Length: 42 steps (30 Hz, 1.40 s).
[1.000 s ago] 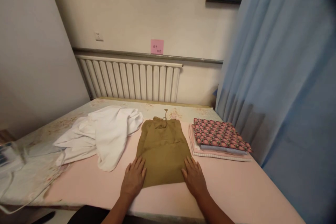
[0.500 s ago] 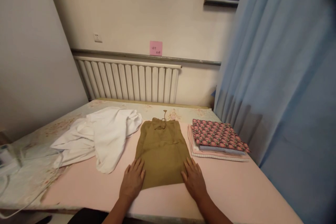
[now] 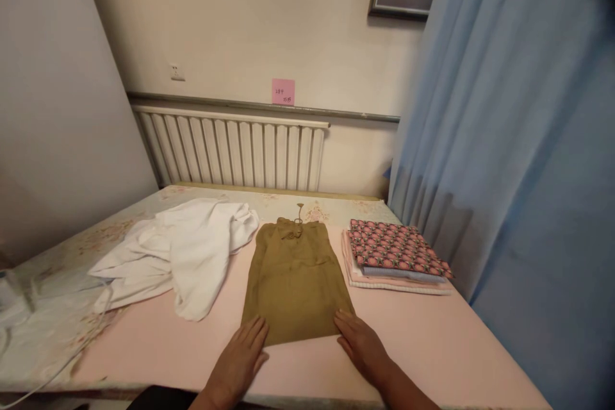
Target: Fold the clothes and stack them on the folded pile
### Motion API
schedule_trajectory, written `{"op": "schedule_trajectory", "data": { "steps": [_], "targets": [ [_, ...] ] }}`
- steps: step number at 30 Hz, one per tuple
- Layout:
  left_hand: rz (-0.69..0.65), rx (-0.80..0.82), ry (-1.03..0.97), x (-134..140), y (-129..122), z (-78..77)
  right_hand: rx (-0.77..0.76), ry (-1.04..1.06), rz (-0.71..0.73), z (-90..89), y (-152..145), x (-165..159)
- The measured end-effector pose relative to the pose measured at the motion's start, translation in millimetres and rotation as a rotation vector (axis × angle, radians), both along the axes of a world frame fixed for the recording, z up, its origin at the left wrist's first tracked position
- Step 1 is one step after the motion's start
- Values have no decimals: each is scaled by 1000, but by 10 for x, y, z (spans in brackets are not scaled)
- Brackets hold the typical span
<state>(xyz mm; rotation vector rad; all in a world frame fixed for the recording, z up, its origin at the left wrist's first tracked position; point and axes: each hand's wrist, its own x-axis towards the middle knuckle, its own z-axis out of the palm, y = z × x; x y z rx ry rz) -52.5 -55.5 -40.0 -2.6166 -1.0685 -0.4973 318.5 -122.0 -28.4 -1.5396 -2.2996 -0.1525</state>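
Olive-brown drawstring shorts point(image 3: 298, 288) lie flat on the pink cloth point(image 3: 192, 359), their waistband with its tied cord toward the wall. Over the near left corner rests my left hand point(image 3: 243, 355), its fingers stretched out on the fabric. My right hand point(image 3: 362, 343) lies on the near right corner, fingers extended and flat. Neither hand grasps the cloth. To the left of the shorts is a crumpled white garment point(image 3: 199, 256). A folded stack topped by a red patterned cloth point(image 3: 398, 246) sits to the right.
A white cord point(image 3: 62, 365) runs to a pale device point(image 3: 12, 301) at the left edge. Beyond the floral-covered table point(image 3: 273, 200) is a radiator point(image 3: 235, 150). A blue curtain point(image 3: 480, 141) hangs along the right side, and a grey panel point(image 3: 62, 109) stands on the left.
Both hands have slid toward me, down to the near corners of the shorts. The view has shifted slightly; the white garment and folded stack stay in place.
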Motion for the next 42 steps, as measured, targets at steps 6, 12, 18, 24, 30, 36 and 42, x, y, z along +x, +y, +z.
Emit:
{"op": "schedule_trajectory", "data": {
  "steps": [6, 12, 18, 24, 30, 36, 42],
  "targets": [
    [24, -34, 17, -12, 6, -70, -1, -116, -65, -10, 133, -83],
    [131, -153, 27, 116, 50, 51, -19, -100, -134, 32, 137, -174],
    [61, -130, 3, -30, -31, 46, -14, -103, -150, -56, -112, -216],
    [6, -99, -7, -203, -269, -6, 76, -61, -75, -157, -476, -256],
    [-5, -106, -37, -272, -464, 19, 111, -27, -61, -220, -713, -295],
    [20, -161, -79, -346, -547, -178, 24, -4, -4, -157, -810, -258],
    [67, -285, -101, -71, -506, -127, -75, 55, -50, 268, -682, -358]
  ]
}}
